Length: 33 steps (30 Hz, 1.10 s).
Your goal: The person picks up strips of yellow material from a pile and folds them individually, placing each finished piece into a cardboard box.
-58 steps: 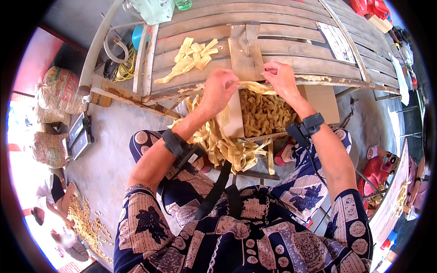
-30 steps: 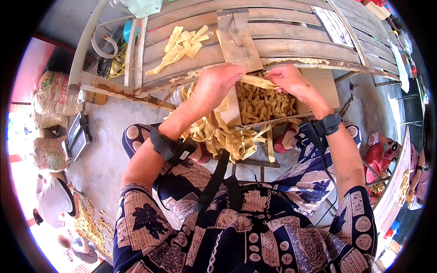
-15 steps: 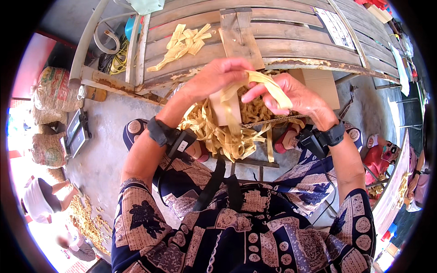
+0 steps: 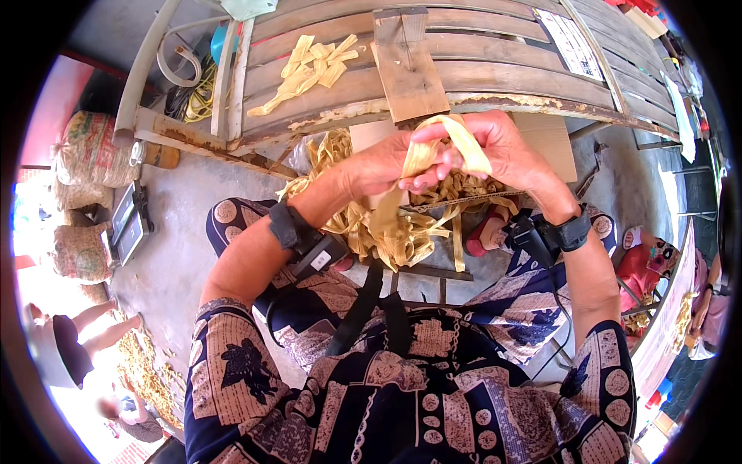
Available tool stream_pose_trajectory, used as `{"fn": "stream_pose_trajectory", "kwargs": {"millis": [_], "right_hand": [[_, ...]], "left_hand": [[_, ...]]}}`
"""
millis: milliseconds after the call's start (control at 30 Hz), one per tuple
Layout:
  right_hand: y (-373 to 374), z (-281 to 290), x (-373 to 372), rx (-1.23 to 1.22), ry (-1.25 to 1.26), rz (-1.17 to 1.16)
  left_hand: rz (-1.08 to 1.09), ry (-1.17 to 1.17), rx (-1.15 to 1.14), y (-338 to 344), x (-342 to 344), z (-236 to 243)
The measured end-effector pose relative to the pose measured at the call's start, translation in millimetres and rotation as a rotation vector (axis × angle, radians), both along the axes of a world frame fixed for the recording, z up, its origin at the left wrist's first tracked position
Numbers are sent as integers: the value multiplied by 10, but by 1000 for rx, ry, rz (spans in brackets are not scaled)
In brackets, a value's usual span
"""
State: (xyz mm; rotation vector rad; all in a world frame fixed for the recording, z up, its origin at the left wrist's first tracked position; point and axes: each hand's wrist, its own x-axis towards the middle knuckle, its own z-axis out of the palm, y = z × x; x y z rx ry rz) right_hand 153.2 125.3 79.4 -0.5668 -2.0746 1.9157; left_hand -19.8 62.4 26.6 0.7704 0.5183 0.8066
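Observation:
My left hand (image 4: 382,165) and my right hand (image 4: 498,148) meet just in front of the wooden bench. Between them they hold a flat, pale-yellow, dried-looking strip (image 4: 466,144), bent into a loop over the fingers, with a blurred end hanging below. The left fingers pinch its left part, and the right fingers close around its right part. Under the hands, a heap of similar yellow strips (image 4: 410,241) spills from a cardboard box (image 4: 545,147), partly hidden by my hands. A small bundle of yellow strips (image 4: 313,69) lies on the bench slats.
A short wooden board (image 4: 413,85) with an upright spike stands at the edge of the slatted bench (image 4: 506,56), which has a rusty metal rim. Stuffed sacks (image 4: 97,151) and a flat scale (image 4: 131,224) sit at left. Other people appear at lower left and far right.
My hands have drawn together and my left hand has come down and right. The strip is now looped more tightly between them. A person at lower left has shifted.

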Motion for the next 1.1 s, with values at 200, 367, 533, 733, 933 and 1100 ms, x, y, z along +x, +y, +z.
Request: {"fn": "stream_pose_trajectory", "kwargs": {"millis": [200, 367, 533, 733, 933, 1100], "right_hand": [[29, -157, -79, 591, -185, -148], [56, -227, -90, 1104, -113, -274], [85, -261, -117, 1131, -179, -490], [181, -393, -151, 561, -198, -397], [82, -635, -243, 924, -40, -589], [91, -457, -232, 780, 184, -486]], "left_hand": [[-9, -239, -209, 57, 162, -150], [296, -23, -248, 95, 161, -234], [776, 303, -89, 151, 172, -108], [729, 688, 327, 86, 92, 77], [675, 1061, 578, 80, 161, -37], [710, 748, 210, 118, 140, -14]]}}
